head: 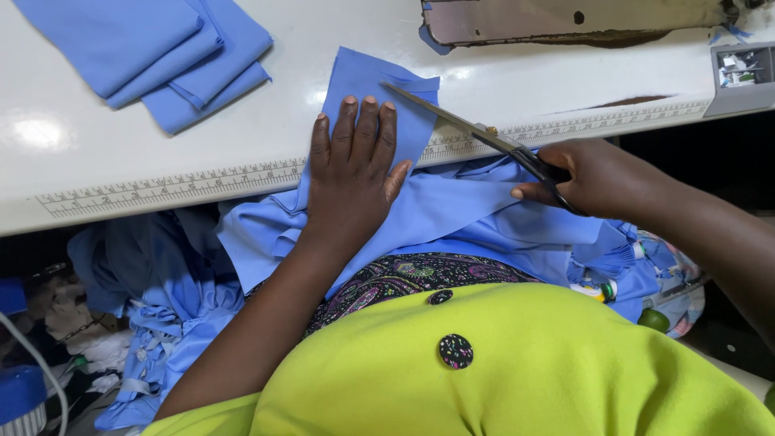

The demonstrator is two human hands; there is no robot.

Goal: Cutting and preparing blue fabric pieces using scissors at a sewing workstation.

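— Blue cotton strip (367, 101): position?
— Lies over the near edge of the white table with a printed ruler (161, 187), its lower part draping into the lap.
— Left hand (353, 173)?
— Flat on the strip, fingers spread, pressing it down; pinching nothing.
— Right hand (585, 178)?
— Closed round the black handles of the steel scissors (476, 129). Blades slightly parted, tips touching the strip's right edge.
— Elsewhere?
— Folded blue cloth stack (161, 56), far left. Sewing machine base (565, 20), far right.

The left hand (353, 173) presses flat a blue cloth strip (379, 97) on the white table edge (161, 173). The right hand (593, 179) holds black-handled metal scissors (476, 129) against it.
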